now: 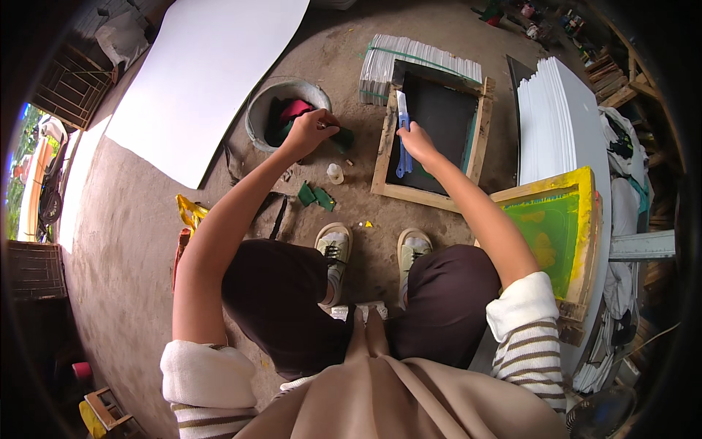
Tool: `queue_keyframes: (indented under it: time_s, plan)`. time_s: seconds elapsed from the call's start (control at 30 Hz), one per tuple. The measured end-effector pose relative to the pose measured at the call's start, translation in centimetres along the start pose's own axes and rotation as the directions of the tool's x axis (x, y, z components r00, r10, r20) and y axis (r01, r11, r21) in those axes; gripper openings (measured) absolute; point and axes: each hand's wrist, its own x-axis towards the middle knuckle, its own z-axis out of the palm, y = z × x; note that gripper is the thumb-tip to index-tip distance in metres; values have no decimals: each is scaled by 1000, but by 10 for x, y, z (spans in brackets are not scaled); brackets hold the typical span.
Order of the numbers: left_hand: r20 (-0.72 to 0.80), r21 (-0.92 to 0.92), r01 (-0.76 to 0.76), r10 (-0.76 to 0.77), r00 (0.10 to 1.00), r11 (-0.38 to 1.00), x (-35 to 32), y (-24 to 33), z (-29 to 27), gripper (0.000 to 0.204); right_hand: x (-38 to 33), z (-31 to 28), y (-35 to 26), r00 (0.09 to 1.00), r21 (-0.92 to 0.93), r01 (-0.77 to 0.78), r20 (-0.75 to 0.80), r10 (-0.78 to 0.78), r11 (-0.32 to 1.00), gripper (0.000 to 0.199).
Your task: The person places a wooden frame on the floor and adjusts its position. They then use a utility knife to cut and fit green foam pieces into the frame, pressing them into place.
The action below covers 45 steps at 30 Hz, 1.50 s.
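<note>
My left hand (310,133) is closed in a pinch beside the rim of a grey bucket (257,110). A dark green scrap (343,140) hangs at its fingertips. Inside the bucket lie dark cloths and a red cloth (295,110). My right hand (419,143) is wrapped round a blue utility knife (404,150), whose pale end points away from me. That knife is above a wooden-framed screen (382,164) with a dark mesh. On the floor between my arms are green scraps (316,196) and a small whitish container (335,173).
A strapped stack of white strips (376,69) lies behind the screen. Large white sheets (212,66) spread at the far left; more white sheets (559,124) stand at the right. Near my right forearm leans a green-and-yellow screen (545,234). My shoes (334,252) are close below.
</note>
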Motion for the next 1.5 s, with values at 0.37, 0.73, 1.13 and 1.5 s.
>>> queue_keyframes:
  time_s: [0.37,0.73,1.13,1.5]
  plan:
    - [59,-102,176,-170,984,979,14,-97,46,17,55,137,44,981,-195,137,162,-105,971,25]
    - [7,-200,27,-26,1000,979,24,-92,73,18,65,134,29,993,553,6,96,-71,833,35]
    - [99,-239,-131,158,982,962,40,41,102,22,-52,-7,57,968,355,75,-249,17,932,16]
    - [479,97,-377,289,829,921,15,83,77,20,-110,-87,136,885,813,61,-312,344,580,21]
